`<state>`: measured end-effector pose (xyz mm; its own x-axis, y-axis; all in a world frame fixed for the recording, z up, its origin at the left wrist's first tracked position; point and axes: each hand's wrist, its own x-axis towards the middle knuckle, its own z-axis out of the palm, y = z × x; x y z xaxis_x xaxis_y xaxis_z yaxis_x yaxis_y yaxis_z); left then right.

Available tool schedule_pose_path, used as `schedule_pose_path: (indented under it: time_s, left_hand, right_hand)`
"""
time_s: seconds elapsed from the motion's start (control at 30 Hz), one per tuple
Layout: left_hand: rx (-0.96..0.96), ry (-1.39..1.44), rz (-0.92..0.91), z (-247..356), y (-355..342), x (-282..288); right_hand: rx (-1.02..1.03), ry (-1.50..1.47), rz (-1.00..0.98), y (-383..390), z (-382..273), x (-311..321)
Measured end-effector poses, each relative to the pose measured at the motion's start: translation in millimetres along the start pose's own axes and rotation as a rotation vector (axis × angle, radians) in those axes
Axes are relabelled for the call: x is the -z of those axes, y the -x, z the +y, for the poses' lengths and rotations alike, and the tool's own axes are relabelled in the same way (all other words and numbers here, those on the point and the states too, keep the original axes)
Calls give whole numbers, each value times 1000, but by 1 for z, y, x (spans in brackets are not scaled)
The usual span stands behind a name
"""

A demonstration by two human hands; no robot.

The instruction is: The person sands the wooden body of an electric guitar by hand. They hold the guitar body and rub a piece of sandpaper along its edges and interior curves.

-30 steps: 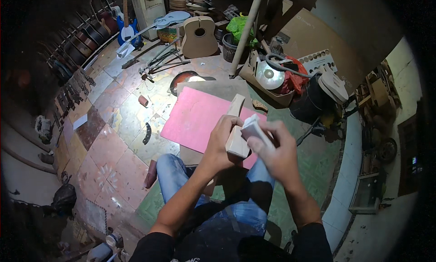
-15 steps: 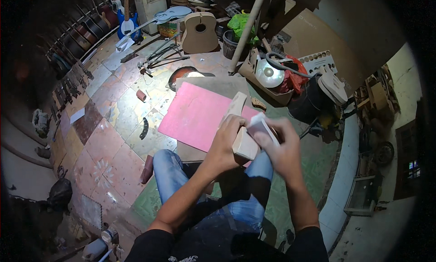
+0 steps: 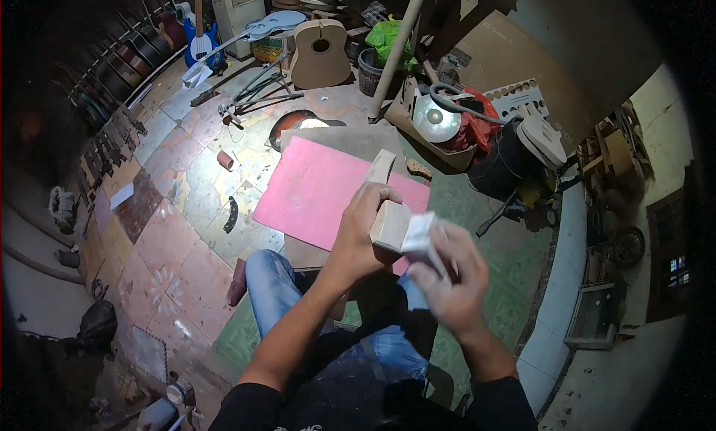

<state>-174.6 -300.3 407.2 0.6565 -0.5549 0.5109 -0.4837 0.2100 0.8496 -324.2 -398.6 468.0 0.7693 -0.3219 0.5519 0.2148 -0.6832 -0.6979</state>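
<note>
My left hand (image 3: 359, 233) is wrapped round a pale, unfinished wooden guitar neck (image 3: 391, 226). Its thick, blocky end faces me, and its narrow end points away over a pink board (image 3: 313, 185). In my right hand (image 3: 459, 282) is a white sanding block (image 3: 420, 232), smeared by motion, pinched between thumb and fingers. The block is up against the right side of the neck's thick end; whether it touches the wood is hard to tell. Part of the neck is hidden under my left fingers. The pink board lies on a grey-brown sheet in front of my knees.
An unfinished guitar body (image 3: 321, 54) stands beyond the board, near a blue electric guitar (image 3: 200, 50). To the far right are a box (image 3: 440, 151) with a shiny disc and a dark bucket (image 3: 496, 170). A slanted pole (image 3: 399, 54) rises behind the board.
My right hand and the sanding block have moved down toward me along the neck's near end. My left hand still grips the neck, shifted slightly left.
</note>
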Motion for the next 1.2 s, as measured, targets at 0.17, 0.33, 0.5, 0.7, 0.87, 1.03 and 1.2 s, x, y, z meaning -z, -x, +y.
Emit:
schedule_pose_path:
  time_s: [0.17,0.33,0.5,0.7,0.87,1.03,1.2]
  left_hand:
    - [-25,-83,-48,-4,-2,-3]
    - [-29,-70,-20,-6,-1,2]
    - [-30,-33,-51,-6,5,5]
    - [156,131,-64,2,16,2]
    - [100,129,-18,-4,32,12]
    - [26,70,-24,-14,36,21]
    - [92,88,-68,-2,37,16]
  right_hand:
    - [-396,-128,-9,-33,2,5]
    - [167,303,-66,-13,-21,6]
    - [-224,25,-117,-26,-6,5]
    - [-560,-347,-72,-38,4,3]
    - [50,132,-155,-17,-21,-1]
    - [-250,-114,-192,-23,-10,-6]
    - [-370,5,-205,-25,-2,2]
